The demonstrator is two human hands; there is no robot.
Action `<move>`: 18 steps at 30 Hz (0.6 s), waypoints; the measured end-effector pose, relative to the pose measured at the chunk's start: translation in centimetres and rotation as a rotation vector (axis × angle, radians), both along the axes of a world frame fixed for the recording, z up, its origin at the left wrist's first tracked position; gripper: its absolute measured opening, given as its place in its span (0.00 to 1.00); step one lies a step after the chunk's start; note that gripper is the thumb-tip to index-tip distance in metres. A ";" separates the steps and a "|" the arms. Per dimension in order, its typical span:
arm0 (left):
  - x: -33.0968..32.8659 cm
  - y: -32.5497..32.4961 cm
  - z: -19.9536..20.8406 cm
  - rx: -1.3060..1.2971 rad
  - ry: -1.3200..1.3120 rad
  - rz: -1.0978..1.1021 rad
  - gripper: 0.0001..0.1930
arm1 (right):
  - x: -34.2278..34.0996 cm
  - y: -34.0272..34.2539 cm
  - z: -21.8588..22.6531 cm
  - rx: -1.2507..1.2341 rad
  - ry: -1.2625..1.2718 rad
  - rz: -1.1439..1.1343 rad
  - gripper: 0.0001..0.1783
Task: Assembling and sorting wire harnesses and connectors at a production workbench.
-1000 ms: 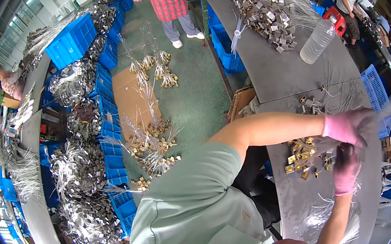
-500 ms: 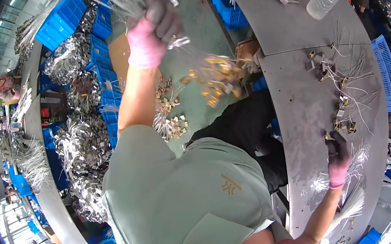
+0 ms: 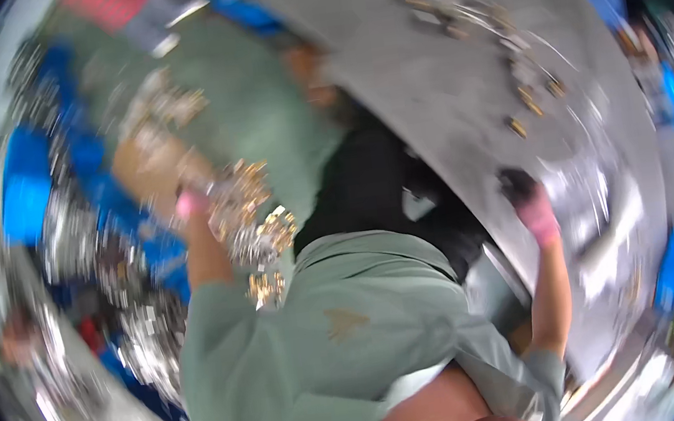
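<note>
My left hand (image 3: 195, 191), in a pink-cuffed glove, is low on the left. It is at a heap of thin wires with yellow-tipped connectors (image 3: 247, 196) on the floor. Motion smears its fingers, so what it holds, if anything, is unclear. My right hand (image 3: 523, 190), in a dark glove with a pink cuff, is at the grey table's near edge. Its fingers are blurred too. Beyond it on the table lies a loose row of small connectors with wires (image 3: 523, 70).
The grey table (image 3: 384, 45) curves along the right. A brown cardboard sheet (image 3: 143, 171) lies on the green floor, with blue crates (image 3: 27, 185) and piles of silvery parts (image 3: 147, 343) to the left. Another person's legs (image 3: 141, 20) show at the top left.
My left hand has come down from high up, where it gripped a bunch of wires with yellow connectors, to the floor heap. My right hand has drawn back from the connector row. The view has turned.
</note>
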State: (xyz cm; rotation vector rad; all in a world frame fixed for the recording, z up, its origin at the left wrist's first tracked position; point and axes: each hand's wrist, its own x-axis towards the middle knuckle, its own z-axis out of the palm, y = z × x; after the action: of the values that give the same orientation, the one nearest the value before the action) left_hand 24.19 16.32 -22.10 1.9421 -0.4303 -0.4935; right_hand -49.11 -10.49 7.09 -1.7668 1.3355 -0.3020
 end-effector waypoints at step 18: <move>-18.8 -24.9 14.7 -0.118 -0.093 -0.617 0.16 | -12.0 -3.0 -3.9 0.068 0.903 -0.667 0.23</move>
State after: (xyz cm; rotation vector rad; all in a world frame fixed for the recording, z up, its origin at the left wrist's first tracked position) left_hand 5.36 -8.60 -7.40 1.7013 -1.1070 -0.7482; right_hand -61.07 -13.46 3.22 -1.3673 2.5370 0.2343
